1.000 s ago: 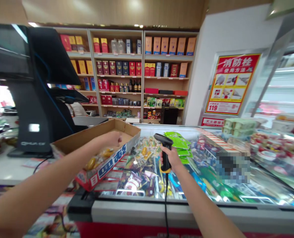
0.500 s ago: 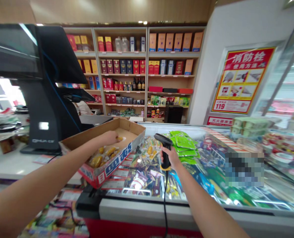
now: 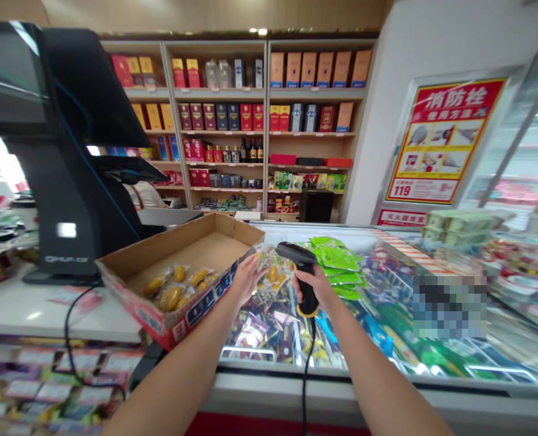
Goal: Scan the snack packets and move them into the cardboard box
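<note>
My right hand (image 3: 311,287) grips the handle of a black barcode scanner (image 3: 296,255), whose head points left and whose cable hangs down. My left hand (image 3: 247,277) is closed at the right edge of the cardboard box, facing the scanner's head. Its fingers pinch a clear-wrapped snack packet (image 3: 260,251), largely hidden by the hand. Several yellow wrapped snacks (image 3: 172,298) lie inside the open cardboard box (image 3: 205,239). More yellow wrapped snacks (image 3: 274,274) are piled on the glass top between the box and the scanner.
Bright green packets (image 3: 336,260) are stacked right of the scanner on the glass-topped freezer (image 3: 368,239). A black checkout terminal (image 3: 75,200) stands at the left. Egg cartons (image 3: 459,224) sit at the right. Shelves of boxes and bottles (image 3: 223,118) line the back wall.
My left hand has come out of the box and moved right towards the scanner, carrying a wrapped packet. My right hand keeps the scanner in nearly the same place. The view has shifted slightly.
</note>
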A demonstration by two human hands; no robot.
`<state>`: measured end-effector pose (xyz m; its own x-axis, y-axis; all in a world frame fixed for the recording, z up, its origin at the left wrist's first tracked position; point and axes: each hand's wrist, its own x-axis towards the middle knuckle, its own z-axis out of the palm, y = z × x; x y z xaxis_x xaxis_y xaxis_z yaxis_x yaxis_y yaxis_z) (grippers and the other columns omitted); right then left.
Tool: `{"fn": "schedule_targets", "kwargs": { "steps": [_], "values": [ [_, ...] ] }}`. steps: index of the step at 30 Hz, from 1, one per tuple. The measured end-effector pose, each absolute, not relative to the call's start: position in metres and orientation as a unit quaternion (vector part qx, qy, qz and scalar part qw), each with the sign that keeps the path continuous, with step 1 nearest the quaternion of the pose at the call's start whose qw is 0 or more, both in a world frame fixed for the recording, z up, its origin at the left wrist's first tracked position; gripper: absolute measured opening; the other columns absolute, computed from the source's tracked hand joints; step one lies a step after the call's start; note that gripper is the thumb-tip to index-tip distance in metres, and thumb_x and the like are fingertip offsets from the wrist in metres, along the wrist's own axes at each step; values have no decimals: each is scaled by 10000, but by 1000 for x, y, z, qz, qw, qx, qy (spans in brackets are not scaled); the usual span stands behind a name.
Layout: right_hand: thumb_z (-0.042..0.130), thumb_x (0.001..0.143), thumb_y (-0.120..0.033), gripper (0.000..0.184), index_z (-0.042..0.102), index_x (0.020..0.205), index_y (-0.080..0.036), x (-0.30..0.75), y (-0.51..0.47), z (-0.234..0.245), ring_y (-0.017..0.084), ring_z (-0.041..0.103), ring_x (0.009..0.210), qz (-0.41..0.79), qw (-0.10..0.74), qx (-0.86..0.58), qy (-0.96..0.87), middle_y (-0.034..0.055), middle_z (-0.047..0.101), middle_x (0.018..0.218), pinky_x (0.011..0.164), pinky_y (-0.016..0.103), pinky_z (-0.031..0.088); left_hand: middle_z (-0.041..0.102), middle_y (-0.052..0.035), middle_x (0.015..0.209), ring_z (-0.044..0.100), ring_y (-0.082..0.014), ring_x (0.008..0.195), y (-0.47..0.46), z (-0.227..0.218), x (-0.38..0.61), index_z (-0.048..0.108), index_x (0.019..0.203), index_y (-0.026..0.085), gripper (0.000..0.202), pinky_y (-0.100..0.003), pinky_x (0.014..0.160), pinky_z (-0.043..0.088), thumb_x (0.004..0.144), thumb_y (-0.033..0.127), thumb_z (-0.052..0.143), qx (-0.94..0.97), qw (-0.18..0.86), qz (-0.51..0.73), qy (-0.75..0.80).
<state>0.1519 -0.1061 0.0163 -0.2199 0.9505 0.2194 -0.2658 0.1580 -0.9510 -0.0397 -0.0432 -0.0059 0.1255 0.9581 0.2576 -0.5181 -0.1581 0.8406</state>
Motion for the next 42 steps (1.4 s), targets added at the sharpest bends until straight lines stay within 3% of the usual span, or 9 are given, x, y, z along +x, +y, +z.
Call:
{"fn": "schedule_targets", "kwargs": {
  "steps": [5, 18, 21, 24, 27, 29, 34, 39, 42],
  "values": [
    [710, 704, -400, 305, 575, 834, -160, 147, -107, 17, 109, 504, 353, 556, 490, -330, -584, -26, 585, 503, 355, 222, 434, 717, -63, 909, 666, -192, 904, -36, -21, -51, 692, 933, 163, 428, -412, 966, 485, 635, 439, 825, 460, 607, 602, 240],
    [693, 680, -393, 274, 561, 775, -172, 145, -107, 14, 113, 494, 337, 561, 484, -347, -575, -35, 564, 481, 336, 229, 434, 710, -63, 879, 661, -197, 916, -38, -23, -52, 699, 976, 144, 352, -432, 996, 465, 706, 351, 787, 455, 632, 583, 231],
    [693, 682, -399, 277, 564, 770, -170, 144, -106, 13, 112, 497, 337, 560, 485, -347, -574, -32, 567, 482, 339, 229, 436, 710, -66, 886, 655, -186, 888, -40, -20, -51, 697, 963, 144, 360, -393, 946, 483, 693, 363, 792, 455, 626, 586, 239],
    [698, 673, -408, 287, 561, 745, -166, 142, -107, 14, 113, 496, 333, 564, 487, -350, -567, -26, 568, 476, 331, 229, 426, 705, -58, 837, 637, -151, 770, -42, -16, -50, 700, 931, 143, 376, -295, 784, 503, 653, 371, 811, 451, 614, 590, 267],
    [720, 641, -413, 314, 568, 768, -169, 143, -107, 17, 113, 488, 332, 576, 501, -363, -535, -33, 568, 466, 323, 230, 418, 669, -28, 718, 551, -93, 588, -44, -14, -49, 711, 893, 135, 385, -216, 580, 427, 628, 394, 814, 460, 591, 591, 299],
    [734, 625, -414, 331, 574, 780, -170, 149, -107, 21, 117, 491, 339, 578, 512, -387, -504, -34, 572, 464, 323, 235, 424, 630, -8, 644, 503, -78, 530, -47, -12, -49, 712, 850, 129, 388, -207, 528, 385, 624, 429, 807, 468, 578, 589, 315],
    [740, 644, -397, 291, 575, 722, -171, 183, -118, 30, 119, 499, 348, 547, 549, -436, -458, -22, 574, 464, 326, 239, 435, 590, 3, 579, 505, -87, 501, -49, 0, -32, 683, 734, 121, 361, -201, 481, 386, 562, 400, 835, 465, 571, 556, 385],
    [733, 647, -380, 268, 563, 649, -173, 211, -132, 28, 116, 490, 330, 508, 592, -466, -417, -15, 568, 453, 315, 242, 438, 602, -4, 596, 554, -109, 524, -32, 12, 8, 658, 694, 130, 115, -229, 515, 482, 695, 230, 714, 504, 503, 514, 479],
    [722, 667, -387, 264, 573, 647, -169, 218, -136, 25, 119, 495, 322, 502, 597, -464, -420, -11, 576, 460, 313, 247, 441, 638, -21, 643, 617, -131, 608, -15, 14, 29, 639, 656, 136, 70, -238, 585, 525, 724, 152, 645, 544, 434, 510, 506]
  ]
}}
